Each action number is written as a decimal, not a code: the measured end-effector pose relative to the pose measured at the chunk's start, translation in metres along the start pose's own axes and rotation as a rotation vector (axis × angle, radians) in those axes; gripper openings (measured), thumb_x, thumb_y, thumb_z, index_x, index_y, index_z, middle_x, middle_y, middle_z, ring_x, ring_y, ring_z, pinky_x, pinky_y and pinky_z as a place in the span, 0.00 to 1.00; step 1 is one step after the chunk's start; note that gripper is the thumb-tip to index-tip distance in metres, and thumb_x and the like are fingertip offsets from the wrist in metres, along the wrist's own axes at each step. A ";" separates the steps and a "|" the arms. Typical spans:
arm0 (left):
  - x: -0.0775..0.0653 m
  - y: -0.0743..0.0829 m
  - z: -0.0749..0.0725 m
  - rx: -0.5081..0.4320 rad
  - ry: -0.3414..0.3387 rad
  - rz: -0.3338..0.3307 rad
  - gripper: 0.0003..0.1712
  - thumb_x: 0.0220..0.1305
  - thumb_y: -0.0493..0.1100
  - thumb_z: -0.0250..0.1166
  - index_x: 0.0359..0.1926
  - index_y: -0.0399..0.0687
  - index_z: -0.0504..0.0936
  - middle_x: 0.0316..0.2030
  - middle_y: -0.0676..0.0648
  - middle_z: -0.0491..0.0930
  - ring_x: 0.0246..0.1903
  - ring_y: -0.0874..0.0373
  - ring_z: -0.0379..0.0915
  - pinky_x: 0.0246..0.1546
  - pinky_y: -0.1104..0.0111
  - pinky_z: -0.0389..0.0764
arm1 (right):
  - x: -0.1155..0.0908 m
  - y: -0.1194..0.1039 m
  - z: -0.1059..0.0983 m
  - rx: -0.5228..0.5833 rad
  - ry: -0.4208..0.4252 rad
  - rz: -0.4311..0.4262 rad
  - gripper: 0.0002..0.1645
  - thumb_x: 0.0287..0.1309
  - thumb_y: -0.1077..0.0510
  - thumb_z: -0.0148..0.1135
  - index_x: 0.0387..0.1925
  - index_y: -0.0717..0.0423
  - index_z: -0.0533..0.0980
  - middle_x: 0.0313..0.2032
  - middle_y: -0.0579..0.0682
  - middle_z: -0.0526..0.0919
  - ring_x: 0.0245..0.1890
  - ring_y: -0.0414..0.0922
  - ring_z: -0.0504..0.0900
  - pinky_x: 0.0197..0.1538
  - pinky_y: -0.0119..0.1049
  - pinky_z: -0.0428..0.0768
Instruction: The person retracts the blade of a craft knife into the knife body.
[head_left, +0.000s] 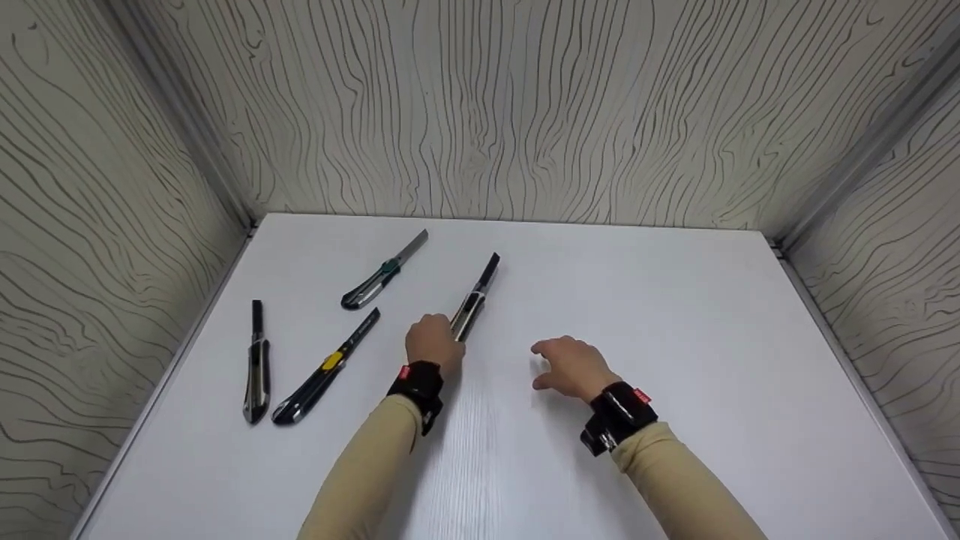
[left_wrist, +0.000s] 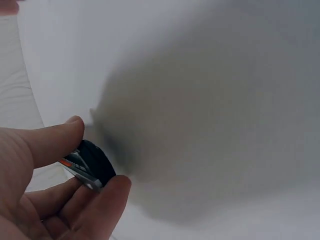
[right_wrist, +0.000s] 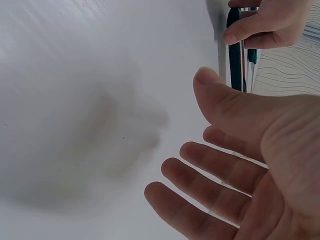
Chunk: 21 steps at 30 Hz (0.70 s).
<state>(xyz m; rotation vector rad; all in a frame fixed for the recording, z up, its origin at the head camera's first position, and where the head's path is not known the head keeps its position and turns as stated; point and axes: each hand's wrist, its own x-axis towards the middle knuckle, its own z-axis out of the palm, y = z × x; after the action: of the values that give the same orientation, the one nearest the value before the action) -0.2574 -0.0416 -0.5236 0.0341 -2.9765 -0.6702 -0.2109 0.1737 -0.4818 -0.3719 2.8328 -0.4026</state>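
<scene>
A silver and black cutter (head_left: 469, 307) is pinched near its back end by the left hand (head_left: 435, 343), near the middle of the white table (head_left: 675, 315), with its dark tip pointed away. The right hand (head_left: 576, 369) is held wide to the right of it. On the left, a green cutter (head_left: 390, 268), a yellow-marked cutter (head_left: 333, 361) and a thin dark cutter (head_left: 257, 375) are laid apart.

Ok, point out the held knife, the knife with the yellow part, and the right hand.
Held knife (head_left: 471, 304), head view: on its handle.
Yellow-marked knife (head_left: 332, 361), head view: on its yellow part.
Right hand (head_left: 577, 367), head view: on its back.
</scene>
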 end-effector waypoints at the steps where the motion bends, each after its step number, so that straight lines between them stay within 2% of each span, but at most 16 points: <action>1: -0.003 0.003 0.000 -0.005 -0.006 0.007 0.10 0.48 0.37 0.70 0.19 0.43 0.76 0.17 0.50 0.71 0.18 0.57 0.66 0.18 0.67 0.64 | 0.000 0.001 0.000 -0.002 0.000 0.000 0.30 0.48 0.53 0.74 0.54 0.57 0.78 0.46 0.55 0.85 0.49 0.54 0.81 0.51 0.53 0.79; 6: -0.014 0.015 0.000 0.011 -0.041 0.048 0.13 0.47 0.43 0.73 0.20 0.44 0.76 0.19 0.50 0.71 0.19 0.57 0.66 0.19 0.67 0.64 | -0.001 0.004 0.000 -0.007 0.005 -0.003 0.30 0.48 0.53 0.74 0.53 0.59 0.79 0.45 0.55 0.85 0.47 0.54 0.81 0.49 0.52 0.79; 12: -0.028 0.028 0.000 0.034 -0.022 0.108 0.17 0.45 0.49 0.74 0.20 0.45 0.75 0.20 0.50 0.70 0.19 0.57 0.64 0.19 0.65 0.64 | -0.004 0.008 -0.002 -0.036 0.028 0.007 0.28 0.48 0.53 0.74 0.51 0.59 0.79 0.42 0.55 0.85 0.45 0.54 0.82 0.45 0.51 0.80; 17: -0.040 0.041 -0.001 0.008 -0.018 0.136 0.17 0.45 0.50 0.75 0.22 0.46 0.77 0.21 0.50 0.72 0.20 0.57 0.65 0.19 0.66 0.65 | -0.004 0.011 -0.003 -0.040 0.076 0.027 0.26 0.49 0.52 0.72 0.49 0.59 0.80 0.40 0.55 0.86 0.42 0.54 0.83 0.42 0.50 0.81; 21: -0.046 0.051 -0.001 0.001 -0.030 0.140 0.18 0.46 0.51 0.75 0.25 0.45 0.78 0.22 0.50 0.73 0.20 0.58 0.66 0.20 0.67 0.67 | -0.003 0.013 -0.006 -0.028 0.128 0.076 0.24 0.53 0.49 0.69 0.48 0.60 0.81 0.39 0.56 0.86 0.39 0.54 0.84 0.39 0.50 0.81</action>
<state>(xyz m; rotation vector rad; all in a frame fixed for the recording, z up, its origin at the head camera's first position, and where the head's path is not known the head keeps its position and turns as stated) -0.2113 0.0065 -0.5050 -0.1833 -2.9725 -0.6575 -0.2126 0.1886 -0.4793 -0.2509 2.9683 -0.3850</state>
